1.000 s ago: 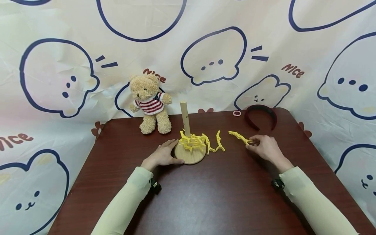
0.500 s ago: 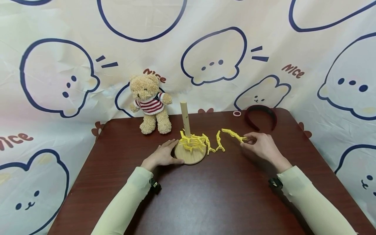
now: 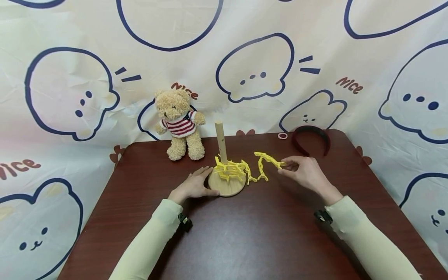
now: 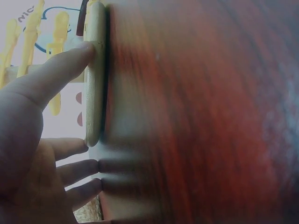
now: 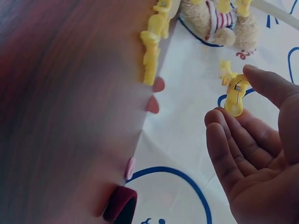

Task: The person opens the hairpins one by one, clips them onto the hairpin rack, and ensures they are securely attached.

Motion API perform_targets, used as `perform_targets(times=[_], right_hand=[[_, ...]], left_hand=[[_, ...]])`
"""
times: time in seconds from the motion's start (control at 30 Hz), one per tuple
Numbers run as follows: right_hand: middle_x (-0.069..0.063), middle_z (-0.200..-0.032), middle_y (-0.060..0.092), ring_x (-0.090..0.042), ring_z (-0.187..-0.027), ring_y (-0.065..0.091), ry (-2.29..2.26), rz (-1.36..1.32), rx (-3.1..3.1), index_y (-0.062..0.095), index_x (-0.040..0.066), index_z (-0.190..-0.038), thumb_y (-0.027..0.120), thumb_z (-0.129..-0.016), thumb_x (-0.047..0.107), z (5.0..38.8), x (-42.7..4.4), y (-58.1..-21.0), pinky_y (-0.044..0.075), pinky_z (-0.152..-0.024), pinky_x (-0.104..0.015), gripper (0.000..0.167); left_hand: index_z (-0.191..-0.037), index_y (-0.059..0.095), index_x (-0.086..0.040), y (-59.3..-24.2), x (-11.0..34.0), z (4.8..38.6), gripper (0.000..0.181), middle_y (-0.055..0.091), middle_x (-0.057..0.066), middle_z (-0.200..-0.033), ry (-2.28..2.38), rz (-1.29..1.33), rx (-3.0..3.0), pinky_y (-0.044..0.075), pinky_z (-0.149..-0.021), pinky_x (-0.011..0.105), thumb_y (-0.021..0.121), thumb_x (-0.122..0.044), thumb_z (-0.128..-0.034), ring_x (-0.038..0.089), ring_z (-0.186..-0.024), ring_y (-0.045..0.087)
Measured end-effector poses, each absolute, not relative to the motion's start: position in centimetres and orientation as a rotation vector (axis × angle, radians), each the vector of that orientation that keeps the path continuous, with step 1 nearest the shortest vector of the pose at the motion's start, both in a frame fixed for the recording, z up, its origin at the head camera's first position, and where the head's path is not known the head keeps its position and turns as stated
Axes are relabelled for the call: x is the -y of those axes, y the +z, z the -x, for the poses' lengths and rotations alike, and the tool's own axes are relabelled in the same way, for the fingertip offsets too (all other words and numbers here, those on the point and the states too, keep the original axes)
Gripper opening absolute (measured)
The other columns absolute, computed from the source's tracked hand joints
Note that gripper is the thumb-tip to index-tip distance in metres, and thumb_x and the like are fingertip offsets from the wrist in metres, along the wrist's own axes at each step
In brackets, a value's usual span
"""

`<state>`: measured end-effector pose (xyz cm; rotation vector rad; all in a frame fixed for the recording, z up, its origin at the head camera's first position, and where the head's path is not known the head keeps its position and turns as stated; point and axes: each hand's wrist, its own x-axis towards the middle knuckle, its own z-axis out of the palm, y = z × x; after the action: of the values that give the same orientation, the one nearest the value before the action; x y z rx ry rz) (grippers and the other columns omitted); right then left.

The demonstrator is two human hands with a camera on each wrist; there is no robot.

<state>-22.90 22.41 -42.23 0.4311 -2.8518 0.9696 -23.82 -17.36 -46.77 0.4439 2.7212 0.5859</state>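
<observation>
In the head view, my left hand [image 3: 191, 186] holds the left side of a round wooden base [image 3: 228, 189]; the left wrist view shows the thumb [image 4: 70, 60] and a fingertip on the rim of the base [image 4: 96, 93]. A wooden post [image 3: 221, 142] rises from it, ringed low down by several yellow clips [image 3: 227, 171]. My right hand [image 3: 309, 174] pinches one end of a yellow clip [image 3: 268, 157], whose far end points left. In the right wrist view, thumb and fingers of the right hand [image 5: 261, 163] grip that clip [image 5: 235, 98], its small spring visible.
Two more yellow pieces, one at the base's right edge [image 3: 247, 173] and one beside it [image 3: 261, 170], form a line. A teddy bear [image 3: 180, 124] sits at the back left. At the back right are a pink ring [image 3: 282, 136] and a dark red headband [image 3: 310, 129].
My right hand has moved left with the yellow clip, whose far end now appears over the top of the clip on the right of the line. The left hand has stayed at the base.
</observation>
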Motion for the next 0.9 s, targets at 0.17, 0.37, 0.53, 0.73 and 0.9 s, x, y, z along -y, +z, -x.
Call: perform_targets(times=[0.17,0.37,0.53,0.73,0.9], right_hand=[[0.005,-0.089,0.075,-0.009,-0.075,0.066,0.965,-0.496,2.801,0.077,0.017,-0.107,0.082,-0.082,0.040,22.7,-21.5,-41.5,0.055,-0.068,-0.026,0.034],[0.005,-0.090,0.073,-0.010,-0.075,0.063,0.965,-0.546,2.802,0.077,0.018,-0.108,0.082,-0.083,0.039,22.4,-20.5,-40.9,0.054,-0.066,-0.026,0.033],[0.006,-0.090,0.073,-0.010,-0.075,0.062,0.951,-0.604,2.808,0.077,0.018,-0.108,0.080,-0.085,0.036,22.3,-19.6,-40.3,0.053,-0.067,-0.028,0.030],[0.006,-0.090,0.074,-0.009,-0.076,0.062,0.952,-0.650,2.808,0.078,0.018,-0.109,0.080,-0.086,0.033,22.3,-18.7,-39.7,0.053,-0.067,-0.028,0.027],[0.006,-0.092,0.075,-0.008,-0.076,0.064,0.960,-0.702,2.781,0.079,0.018,-0.107,0.081,-0.085,0.030,22.3,-17.8,-39.4,0.053,-0.067,-0.028,0.025]], left_hand=[[-0.161,0.023,-0.016,-47.0,17.4,23.9,0.106,0.020,0.010,-0.168,0.587,-0.438,-2.727,0.016,-0.121,0.063,0.075,-0.061,-0.0796,0.031,-0.156,0.016],[-0.161,0.023,-0.016,-47.0,17.5,23.9,0.107,0.020,0.011,-0.168,0.584,-0.437,-2.724,0.016,-0.121,0.064,0.075,-0.062,-0.0794,0.032,-0.156,0.016],[-0.161,0.023,-0.016,-46.9,17.4,23.9,0.106,0.019,0.011,-0.168,0.596,-0.436,-2.716,0.015,-0.121,0.064,0.075,-0.062,-0.0798,0.032,-0.156,0.016],[-0.161,0.022,-0.016,-46.7,17.3,23.7,0.106,0.019,0.011,-0.168,0.604,-0.436,-2.709,0.014,-0.121,0.064,0.075,-0.061,-0.0801,0.032,-0.156,0.015],[-0.161,0.022,-0.016,-46.6,17.3,23.6,0.106,0.019,0.011,-0.168,0.603,-0.432,-2.707,0.014,-0.122,0.063,0.075,-0.061,-0.0800,0.032,-0.156,0.015]])
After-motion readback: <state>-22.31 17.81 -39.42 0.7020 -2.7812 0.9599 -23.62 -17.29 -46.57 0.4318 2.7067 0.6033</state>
